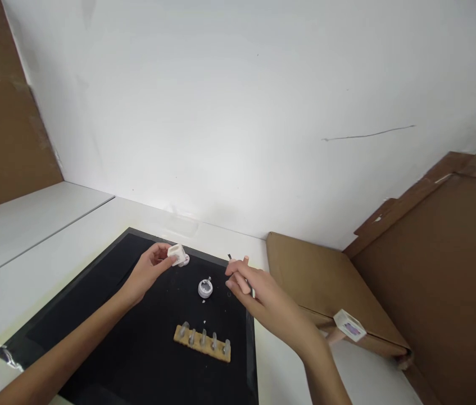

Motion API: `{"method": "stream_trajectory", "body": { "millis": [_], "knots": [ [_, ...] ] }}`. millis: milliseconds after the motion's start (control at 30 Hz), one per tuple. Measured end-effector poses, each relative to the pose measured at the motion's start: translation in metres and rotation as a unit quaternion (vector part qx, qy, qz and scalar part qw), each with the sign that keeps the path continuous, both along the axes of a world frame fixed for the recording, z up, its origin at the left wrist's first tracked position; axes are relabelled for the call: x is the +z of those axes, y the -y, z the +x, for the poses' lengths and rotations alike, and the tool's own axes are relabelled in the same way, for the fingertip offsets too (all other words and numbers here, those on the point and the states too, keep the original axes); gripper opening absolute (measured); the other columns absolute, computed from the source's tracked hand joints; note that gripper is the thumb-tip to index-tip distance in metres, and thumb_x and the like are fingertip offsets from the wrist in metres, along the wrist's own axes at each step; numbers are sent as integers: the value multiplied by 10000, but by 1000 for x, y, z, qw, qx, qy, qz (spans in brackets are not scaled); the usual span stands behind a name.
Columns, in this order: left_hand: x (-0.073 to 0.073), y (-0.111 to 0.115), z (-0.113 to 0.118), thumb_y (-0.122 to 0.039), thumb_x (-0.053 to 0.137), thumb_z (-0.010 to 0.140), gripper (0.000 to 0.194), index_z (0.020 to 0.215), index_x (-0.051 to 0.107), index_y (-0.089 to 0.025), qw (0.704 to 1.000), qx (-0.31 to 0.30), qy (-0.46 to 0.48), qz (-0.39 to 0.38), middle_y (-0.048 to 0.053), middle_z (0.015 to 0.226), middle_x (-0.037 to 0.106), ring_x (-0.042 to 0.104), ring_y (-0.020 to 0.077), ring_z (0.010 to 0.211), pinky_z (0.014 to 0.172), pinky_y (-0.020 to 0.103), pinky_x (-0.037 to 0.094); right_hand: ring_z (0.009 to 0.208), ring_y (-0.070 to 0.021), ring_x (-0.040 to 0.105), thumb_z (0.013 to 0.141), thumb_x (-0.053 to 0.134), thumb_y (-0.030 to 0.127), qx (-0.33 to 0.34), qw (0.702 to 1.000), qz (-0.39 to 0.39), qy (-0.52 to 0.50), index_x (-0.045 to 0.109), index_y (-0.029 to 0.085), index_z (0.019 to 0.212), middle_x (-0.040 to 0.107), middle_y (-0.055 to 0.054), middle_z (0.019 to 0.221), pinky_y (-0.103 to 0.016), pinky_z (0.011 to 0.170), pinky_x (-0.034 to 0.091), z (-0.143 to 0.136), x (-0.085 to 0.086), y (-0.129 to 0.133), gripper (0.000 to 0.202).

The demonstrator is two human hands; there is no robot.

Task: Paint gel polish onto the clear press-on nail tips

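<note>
White wall (pixel 221 112) rises behind a white tabletop (pixel 94 230), where a dark, glossy rectangular mat (pixel 136 349) lies under both hands, probably to catch spills and crumbs. Over its far edge, the left hand (pixel 153 264) pinches a small white block with a hollowed face (pixel 175 255) between thumb and fingers, its hollow tipped upward; that grip likely keeps the face uncovered.

Near the mat's right edge, the right hand (pixel 248 281) curls its fingers around a slim pale-pink tool with a dark tip (pixel 243 283). The tool's long axis slants, tip pointing away and leftward, the blunt end back toward the wrist; the fingers hide whether a second stick is held too. Between the hands stands a round white pot with greyish contents (pixel 205 289), apparently within easy reach. Nearer lies a tan strip bearing five translucent upright pieces (pixel 198 347), presumably spaced for separate access.
</note>
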State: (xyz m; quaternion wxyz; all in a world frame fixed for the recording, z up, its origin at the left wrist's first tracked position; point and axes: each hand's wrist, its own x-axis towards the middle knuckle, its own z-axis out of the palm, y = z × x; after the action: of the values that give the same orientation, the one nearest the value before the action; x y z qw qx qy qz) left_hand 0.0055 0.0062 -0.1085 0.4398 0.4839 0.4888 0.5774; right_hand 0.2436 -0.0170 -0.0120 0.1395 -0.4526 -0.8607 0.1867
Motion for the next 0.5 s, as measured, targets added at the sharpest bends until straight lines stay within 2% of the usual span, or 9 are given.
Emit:
{"method": "stream_trajectory", "body": {
  "millis": [67,133,233,400,500],
  "knots": [
    [25,1,6,-421,665,712,285,835,594,-174,998,-28,47,-1,18,811,633,568,149,762,710,258,422,723,-174,583,958,360,343,-8,1000,13,-18,525,264,983,585,17,734,-348,757,477,4,12,11,185],
    [47,2,12,-424,637,751,274,843,606,-167,994,-67,86,-4,28,841,624,553,136,751,695,247,425,794,-183,607,950,402,362,4,995,26,-101,552,274,1051,641,0,793,-346,795,464,8,20,21,202],
    [73,7,21,-443,591,795,291,864,629,-163,983,-130,130,-9,38,844,614,547,139,745,683,256,439,803,-181,615,952,424,335,34,976,90,-193,532,317,1192,679,9,778,-332,764,459,14,25,33,264],
    [95,15,39,-400,599,821,250,904,648,-170,928,-248,273,-63,22,851,615,533,109,712,673,235,430,566,-161,528,957,398,403,63,949,191,-242,484,320,1294,600,41,571,-331,612,449,14,25,40,358],
    [101,18,47,-401,607,818,252,894,644,-163,903,-281,311,-94,17,809,614,535,101,692,673,226,427,546,-163,509,956,381,423,63,945,224,-229,496,283,1284,638,20,598,-343,589,458,12,25,41,375]
  ]
}}
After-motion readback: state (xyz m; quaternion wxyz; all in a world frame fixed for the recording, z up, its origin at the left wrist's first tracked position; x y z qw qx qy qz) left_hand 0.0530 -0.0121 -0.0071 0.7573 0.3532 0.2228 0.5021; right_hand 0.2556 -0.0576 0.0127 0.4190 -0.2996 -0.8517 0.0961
